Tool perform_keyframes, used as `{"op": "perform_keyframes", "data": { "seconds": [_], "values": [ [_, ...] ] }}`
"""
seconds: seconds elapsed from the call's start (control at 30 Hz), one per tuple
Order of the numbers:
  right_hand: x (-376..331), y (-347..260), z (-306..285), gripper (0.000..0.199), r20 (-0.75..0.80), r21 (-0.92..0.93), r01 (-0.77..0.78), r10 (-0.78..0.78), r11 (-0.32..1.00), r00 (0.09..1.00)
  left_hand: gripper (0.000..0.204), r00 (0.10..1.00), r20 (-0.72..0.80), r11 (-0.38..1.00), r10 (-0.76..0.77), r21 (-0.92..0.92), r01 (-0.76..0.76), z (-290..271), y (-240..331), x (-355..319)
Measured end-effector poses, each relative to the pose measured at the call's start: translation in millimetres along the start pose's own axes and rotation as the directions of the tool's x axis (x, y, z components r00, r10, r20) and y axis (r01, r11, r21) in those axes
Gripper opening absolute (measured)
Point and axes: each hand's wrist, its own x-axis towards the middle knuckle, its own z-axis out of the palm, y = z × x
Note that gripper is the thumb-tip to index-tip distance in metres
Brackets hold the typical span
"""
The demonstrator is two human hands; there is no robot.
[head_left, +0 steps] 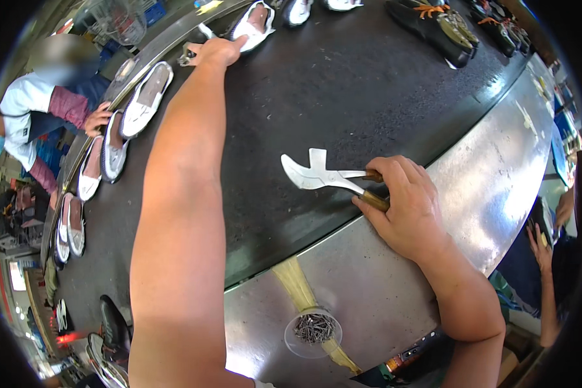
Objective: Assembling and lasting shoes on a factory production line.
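Observation:
My left hand (218, 50) reaches far across the dark conveyor belt (330, 97) and its fingers touch the heel of a white shoe (255, 24) on a last at the belt's far edge. Whether it grips the shoe I cannot tell. My right hand (404, 204) rests at the belt's near edge, closed around the brown handles of metal lasting pincers (317, 174) that lie flat on the belt, jaws pointing left.
A steel bench edge (485, 187) runs along the near side, with a small clear dish of nails (313, 331) on it. White shoes (145, 97) line the belt's left rim; black shoes (433, 26) sit far right. Another person (39, 110) works at left, another's hand (542, 249) at right.

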Motion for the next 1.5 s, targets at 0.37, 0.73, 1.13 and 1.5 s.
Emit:
{"op": "perform_keyframes", "data": {
  "seconds": [0.37,0.73,1.13,1.5],
  "values": [
    [-14,52,-12,0.049,0.006,-0.05,-0.137,0.137,0.989,0.991,0.076,0.977,0.09,0.898,0.195,-0.418,-0.14,-83,-30,-175],
    [-21,50,7,0.051,-0.089,-0.252,0.097,-0.123,0.963,0.988,0.051,0.984,-0.109,0.073,-0.144,-0.992,-0.099,-344,-330,-537],
    [-80,90,-34,0.061,-0.162,-0.37,-0.011,-0.053,0.929,0.985,0.061,0.038,-0.441,0.381,-0.897,-0.724,0.576,-247,-653,-1084],
    [-125,59,-25,0.06,-0.124,-0.367,-0.104,0.062,0.924,0.99,0.056,0.036,-0.482,0.267,-0.875,-0.419,0.868,-67,-637,-1199]
  ]
}}
